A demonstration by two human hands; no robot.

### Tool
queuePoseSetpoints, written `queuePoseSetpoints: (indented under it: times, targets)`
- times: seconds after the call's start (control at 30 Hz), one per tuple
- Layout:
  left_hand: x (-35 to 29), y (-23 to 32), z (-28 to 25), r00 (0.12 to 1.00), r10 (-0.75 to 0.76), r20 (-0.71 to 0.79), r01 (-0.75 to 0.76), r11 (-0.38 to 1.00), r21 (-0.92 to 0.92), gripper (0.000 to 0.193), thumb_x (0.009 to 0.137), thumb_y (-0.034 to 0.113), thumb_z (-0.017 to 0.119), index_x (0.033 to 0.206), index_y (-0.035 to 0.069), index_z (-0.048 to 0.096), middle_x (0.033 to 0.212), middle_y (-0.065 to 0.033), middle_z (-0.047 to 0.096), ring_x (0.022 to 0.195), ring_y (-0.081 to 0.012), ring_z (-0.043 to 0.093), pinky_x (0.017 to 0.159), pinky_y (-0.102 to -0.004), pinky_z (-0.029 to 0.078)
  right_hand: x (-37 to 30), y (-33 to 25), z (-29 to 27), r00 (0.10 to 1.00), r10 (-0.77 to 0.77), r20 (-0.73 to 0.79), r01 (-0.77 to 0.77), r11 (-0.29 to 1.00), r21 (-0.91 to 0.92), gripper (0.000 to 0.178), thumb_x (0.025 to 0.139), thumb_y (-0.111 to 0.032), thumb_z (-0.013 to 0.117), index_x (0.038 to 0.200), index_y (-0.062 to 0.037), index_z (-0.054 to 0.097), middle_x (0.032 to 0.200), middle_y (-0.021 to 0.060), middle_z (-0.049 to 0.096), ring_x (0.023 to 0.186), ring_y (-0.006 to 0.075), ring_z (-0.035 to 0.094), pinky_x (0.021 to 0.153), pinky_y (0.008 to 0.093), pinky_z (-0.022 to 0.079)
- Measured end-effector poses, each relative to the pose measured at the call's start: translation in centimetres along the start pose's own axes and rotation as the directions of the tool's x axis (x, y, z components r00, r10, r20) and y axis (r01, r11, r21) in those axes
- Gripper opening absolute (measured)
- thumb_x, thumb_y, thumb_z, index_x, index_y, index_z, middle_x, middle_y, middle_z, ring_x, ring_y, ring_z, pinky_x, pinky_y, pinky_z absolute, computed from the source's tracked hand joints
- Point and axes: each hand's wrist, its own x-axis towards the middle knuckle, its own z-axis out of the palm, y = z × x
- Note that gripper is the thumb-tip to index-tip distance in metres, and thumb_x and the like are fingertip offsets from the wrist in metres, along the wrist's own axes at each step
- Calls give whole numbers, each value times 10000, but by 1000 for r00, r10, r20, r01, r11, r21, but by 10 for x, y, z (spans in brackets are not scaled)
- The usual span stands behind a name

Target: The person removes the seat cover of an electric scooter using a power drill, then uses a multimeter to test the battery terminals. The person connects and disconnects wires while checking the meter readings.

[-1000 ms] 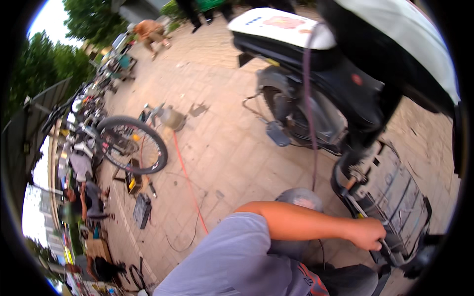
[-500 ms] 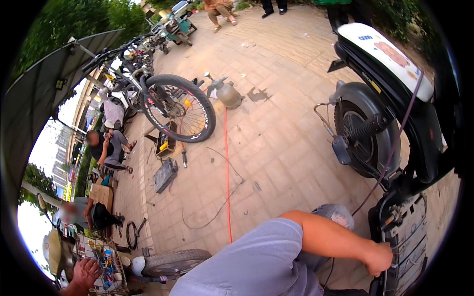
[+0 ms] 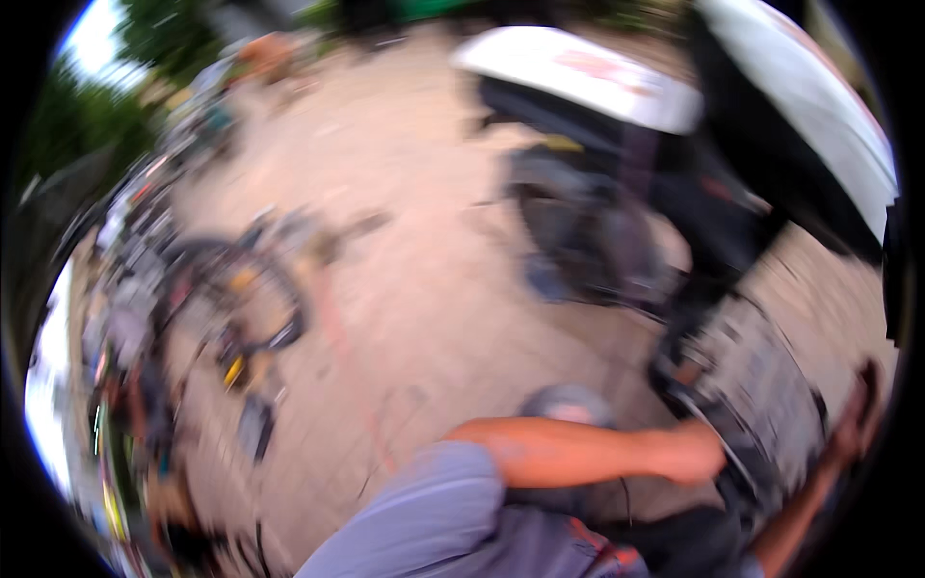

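Motion smears the view. My left arm reaches across to the right, and my left hand (image 3: 696,453) is closed at the near edge of an electric scooter's uncovered floor compartment (image 3: 756,371). What lies in the fingers is hidden; a thin pale strip (image 3: 723,433) runs just beside them. On the compartment's far right side is my right hand (image 3: 858,414), its blurred fingers looking stretched out, with nothing visible in it. The scooter's white seat cover (image 3: 578,72) and rear wheel (image 3: 578,222) stand beyond.
A bicycle wheel (image 3: 236,294) and a dark block (image 3: 255,426) are on the paving at left, with a red hose (image 3: 352,361) trailing toward me. My knee (image 3: 568,405) is beside my left forearm. Parked vehicles (image 3: 164,212) line the far left.
The view has swung to the right, so the scooter sits further left in it. My left hand stays closed at the compartment; my right hand has come into view at right.
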Motion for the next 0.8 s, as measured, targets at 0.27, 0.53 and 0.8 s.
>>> queuePoseSetpoints:
  times: [0.27, 0.53, 0.8]
  targets:
    - [21, 7, -35, 872, -84, 483, 58, 996, 68, 328, 850, 314, 615, 990, 18, 609, 950, -154, 631, 917, -323, 600, 804, -442, 438, -75, -104, 23, 925, 225, 305, -325, 886, 330, 279, 751, -8, 674, 1021, 31, 616, 878, 151, 620, 764, 254, 613, 685, 339, 497]
    - [11, 11, -8, 783, -42, 621, -6, 997, 76, 346, 846, 326, 621, 1010, 22, 612, 947, -154, 642, 918, -326, 603, 801, -439, 440, -147, -106, 31, 857, 449, 251, -513, 783, 351, 234, 784, 16, 645, 1015, 39, 610, 877, 129, 630, 746, 212, 616, 669, 300, 495]
    - [10, -14, 1, 607, -257, 752, 298, 951, 85, 346, 856, 329, 589, 1062, 53, 625, 969, -179, 655, 946, -357, 611, 822, -473, 469, -144, -83, 63, 813, 484, 322, -548, 824, 145, 239, 777, 1, 653, 1013, 5, 613, 786, 104, 595, 623, 203, 582, 565, 293, 472]
